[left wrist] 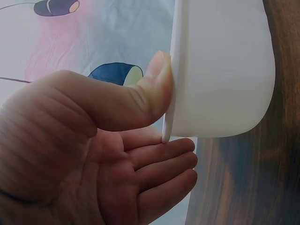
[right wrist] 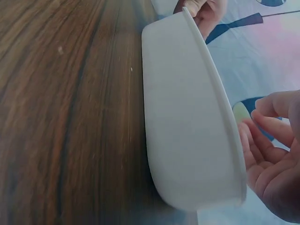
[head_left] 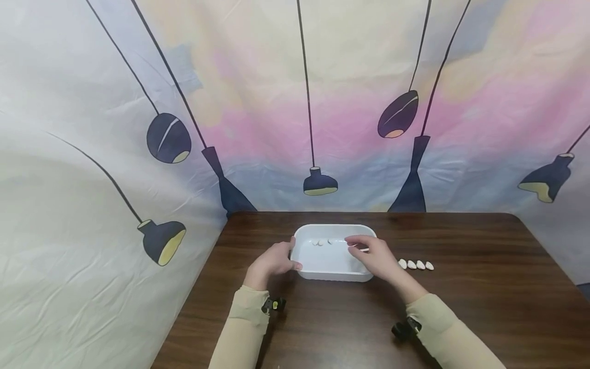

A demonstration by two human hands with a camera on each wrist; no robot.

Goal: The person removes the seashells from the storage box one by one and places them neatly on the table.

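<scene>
A white rectangular tray (head_left: 334, 277) with rounded corners rests on the dark wooden table. My left hand (head_left: 273, 259) holds its left rim, the thumb on the near side and fingers at the end, as the left wrist view also shows. Over the tray's right part is my right hand (head_left: 374, 256), thumb and index finger bent with a gap between their tips. I see nothing held there. Inside the tray lie a few small whitish pieces (head_left: 320, 243), too small to identify. Right of the right hand, several white, shell-like pieces (head_left: 420, 265) lie in a row.
The brown wooden table (head_left: 479, 307) extends around the tray on all sides. Behind it hangs a pastel cloth (head_left: 359, 61) printed with dark lamps. Cameras are strapped at both wrists, the right one (head_left: 405, 329) close above the tabletop.
</scene>
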